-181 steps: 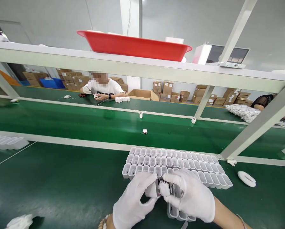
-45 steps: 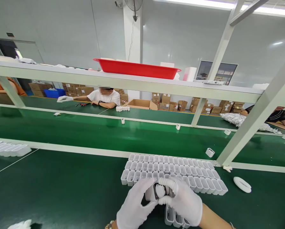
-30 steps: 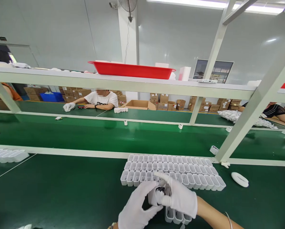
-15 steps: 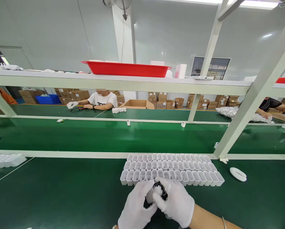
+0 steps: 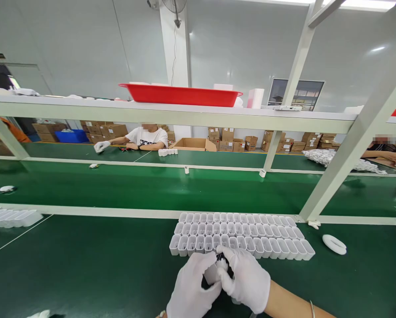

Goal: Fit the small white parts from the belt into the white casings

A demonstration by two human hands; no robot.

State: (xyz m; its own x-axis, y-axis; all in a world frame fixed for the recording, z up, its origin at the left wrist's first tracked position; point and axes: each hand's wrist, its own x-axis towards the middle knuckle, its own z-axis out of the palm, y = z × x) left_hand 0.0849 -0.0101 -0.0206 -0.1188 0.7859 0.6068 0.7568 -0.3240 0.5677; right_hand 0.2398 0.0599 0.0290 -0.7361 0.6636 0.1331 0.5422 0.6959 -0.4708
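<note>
Both my hands wear white gloves and meet at the lower middle of the head view. My left hand (image 5: 193, 285) is closed around a white plastic part (image 5: 212, 274) with smooth sides. Against it, my right hand (image 5: 246, 278) pinches a small part, black (image 5: 220, 256) at its top edge, with white beside it. The fingers cover most of both pieces, so their exact kind and whether they are joined cannot be told. Just beyond my fingertips stand three rows of open white plastic cups (image 5: 241, 243), some with small dark marks inside.
Right of the cups lies a white oval piece (image 5: 334, 244). More white cups (image 5: 12, 217) stand at left. A green belt (image 5: 135, 194) carries small white items behind a rail. A shelf above holds a red tray (image 5: 184, 95); a slanted post (image 5: 353, 128) rises at right. Co-workers sit across.
My hands stay together; less of the black part shows between the fingers. Small items on the belt have shifted right. A white object has entered at the bottom left edge. The view has turned slightly.
</note>
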